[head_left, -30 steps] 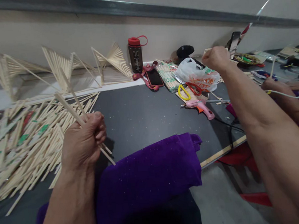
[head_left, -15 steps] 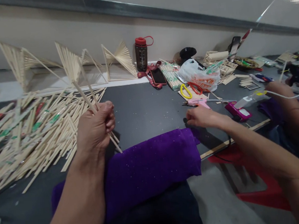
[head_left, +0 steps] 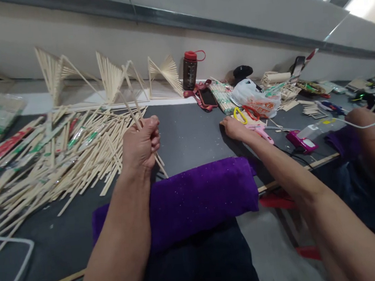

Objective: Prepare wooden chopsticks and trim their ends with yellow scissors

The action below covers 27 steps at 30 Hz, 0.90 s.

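My left hand [head_left: 141,142] is closed in a fist around a pair of pale wooden chopsticks [head_left: 134,108], which slant out above and below it. Their lower ends come close to a rolled purple towel [head_left: 202,196] along the near edge. Reaching forward, my right hand [head_left: 235,127] has its fingers curled together beside yellow-handled scissors [head_left: 239,115]. Its fingertips are partly hidden, so anything they hold cannot be made out. Just right of that hand lies a pink glue gun [head_left: 261,133].
Loose chopsticks [head_left: 78,167] are heaped on the left. Twisted stick frames [head_left: 106,79] stand along the wall beside a red-capped bottle [head_left: 190,72]. Further right are a phone [head_left: 208,97], a plastic bag [head_left: 256,97] and a magenta device [head_left: 302,142]. Another person's arm [head_left: 369,131] is at right.
My right hand has moved forward and left from near the towel to beside the scissors. My left hand still grips the chopsticks. The view has shifted a little to the left.
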Motion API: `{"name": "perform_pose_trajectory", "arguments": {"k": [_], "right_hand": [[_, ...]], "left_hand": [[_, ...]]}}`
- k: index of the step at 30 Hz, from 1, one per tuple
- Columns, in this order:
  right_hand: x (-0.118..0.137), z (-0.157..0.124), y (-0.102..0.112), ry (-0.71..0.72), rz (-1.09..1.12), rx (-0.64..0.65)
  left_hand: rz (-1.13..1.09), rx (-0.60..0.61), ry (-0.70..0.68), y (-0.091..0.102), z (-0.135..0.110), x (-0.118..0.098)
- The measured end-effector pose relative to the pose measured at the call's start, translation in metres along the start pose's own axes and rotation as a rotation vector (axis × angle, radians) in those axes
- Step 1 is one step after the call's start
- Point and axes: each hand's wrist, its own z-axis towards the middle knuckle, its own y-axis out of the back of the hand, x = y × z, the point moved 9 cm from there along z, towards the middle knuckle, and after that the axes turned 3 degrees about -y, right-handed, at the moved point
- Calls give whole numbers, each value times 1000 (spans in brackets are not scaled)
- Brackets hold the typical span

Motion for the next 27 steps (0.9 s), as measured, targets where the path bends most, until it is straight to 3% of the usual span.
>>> {"name": "perform_pose_trajectory", "arguments": {"k": [4, 8, 13, 18, 21, 24, 27], "right_hand": [[31, -37, -8, 204, 14, 8], [56, -78, 3, 411, 165, -13], [66, -89, 32, 480, 317, -162], [106, -110, 32, 716, 327, -117], [100, -105, 25, 688, 283, -122], [72, -86, 20, 559, 204, -172], [51, -73, 21, 508, 269, -222]], "left_hand": [[-18, 0, 6, 1, 0, 1], [-29, 8, -4, 0, 0, 2], [-5, 10, 0, 0, -1, 5], [15, 2, 5, 0, 0, 8], [32, 17, -11, -1, 1, 9], [38, 22, -14, -2, 1, 10], [42, 27, -6, -3, 1, 10]]}}
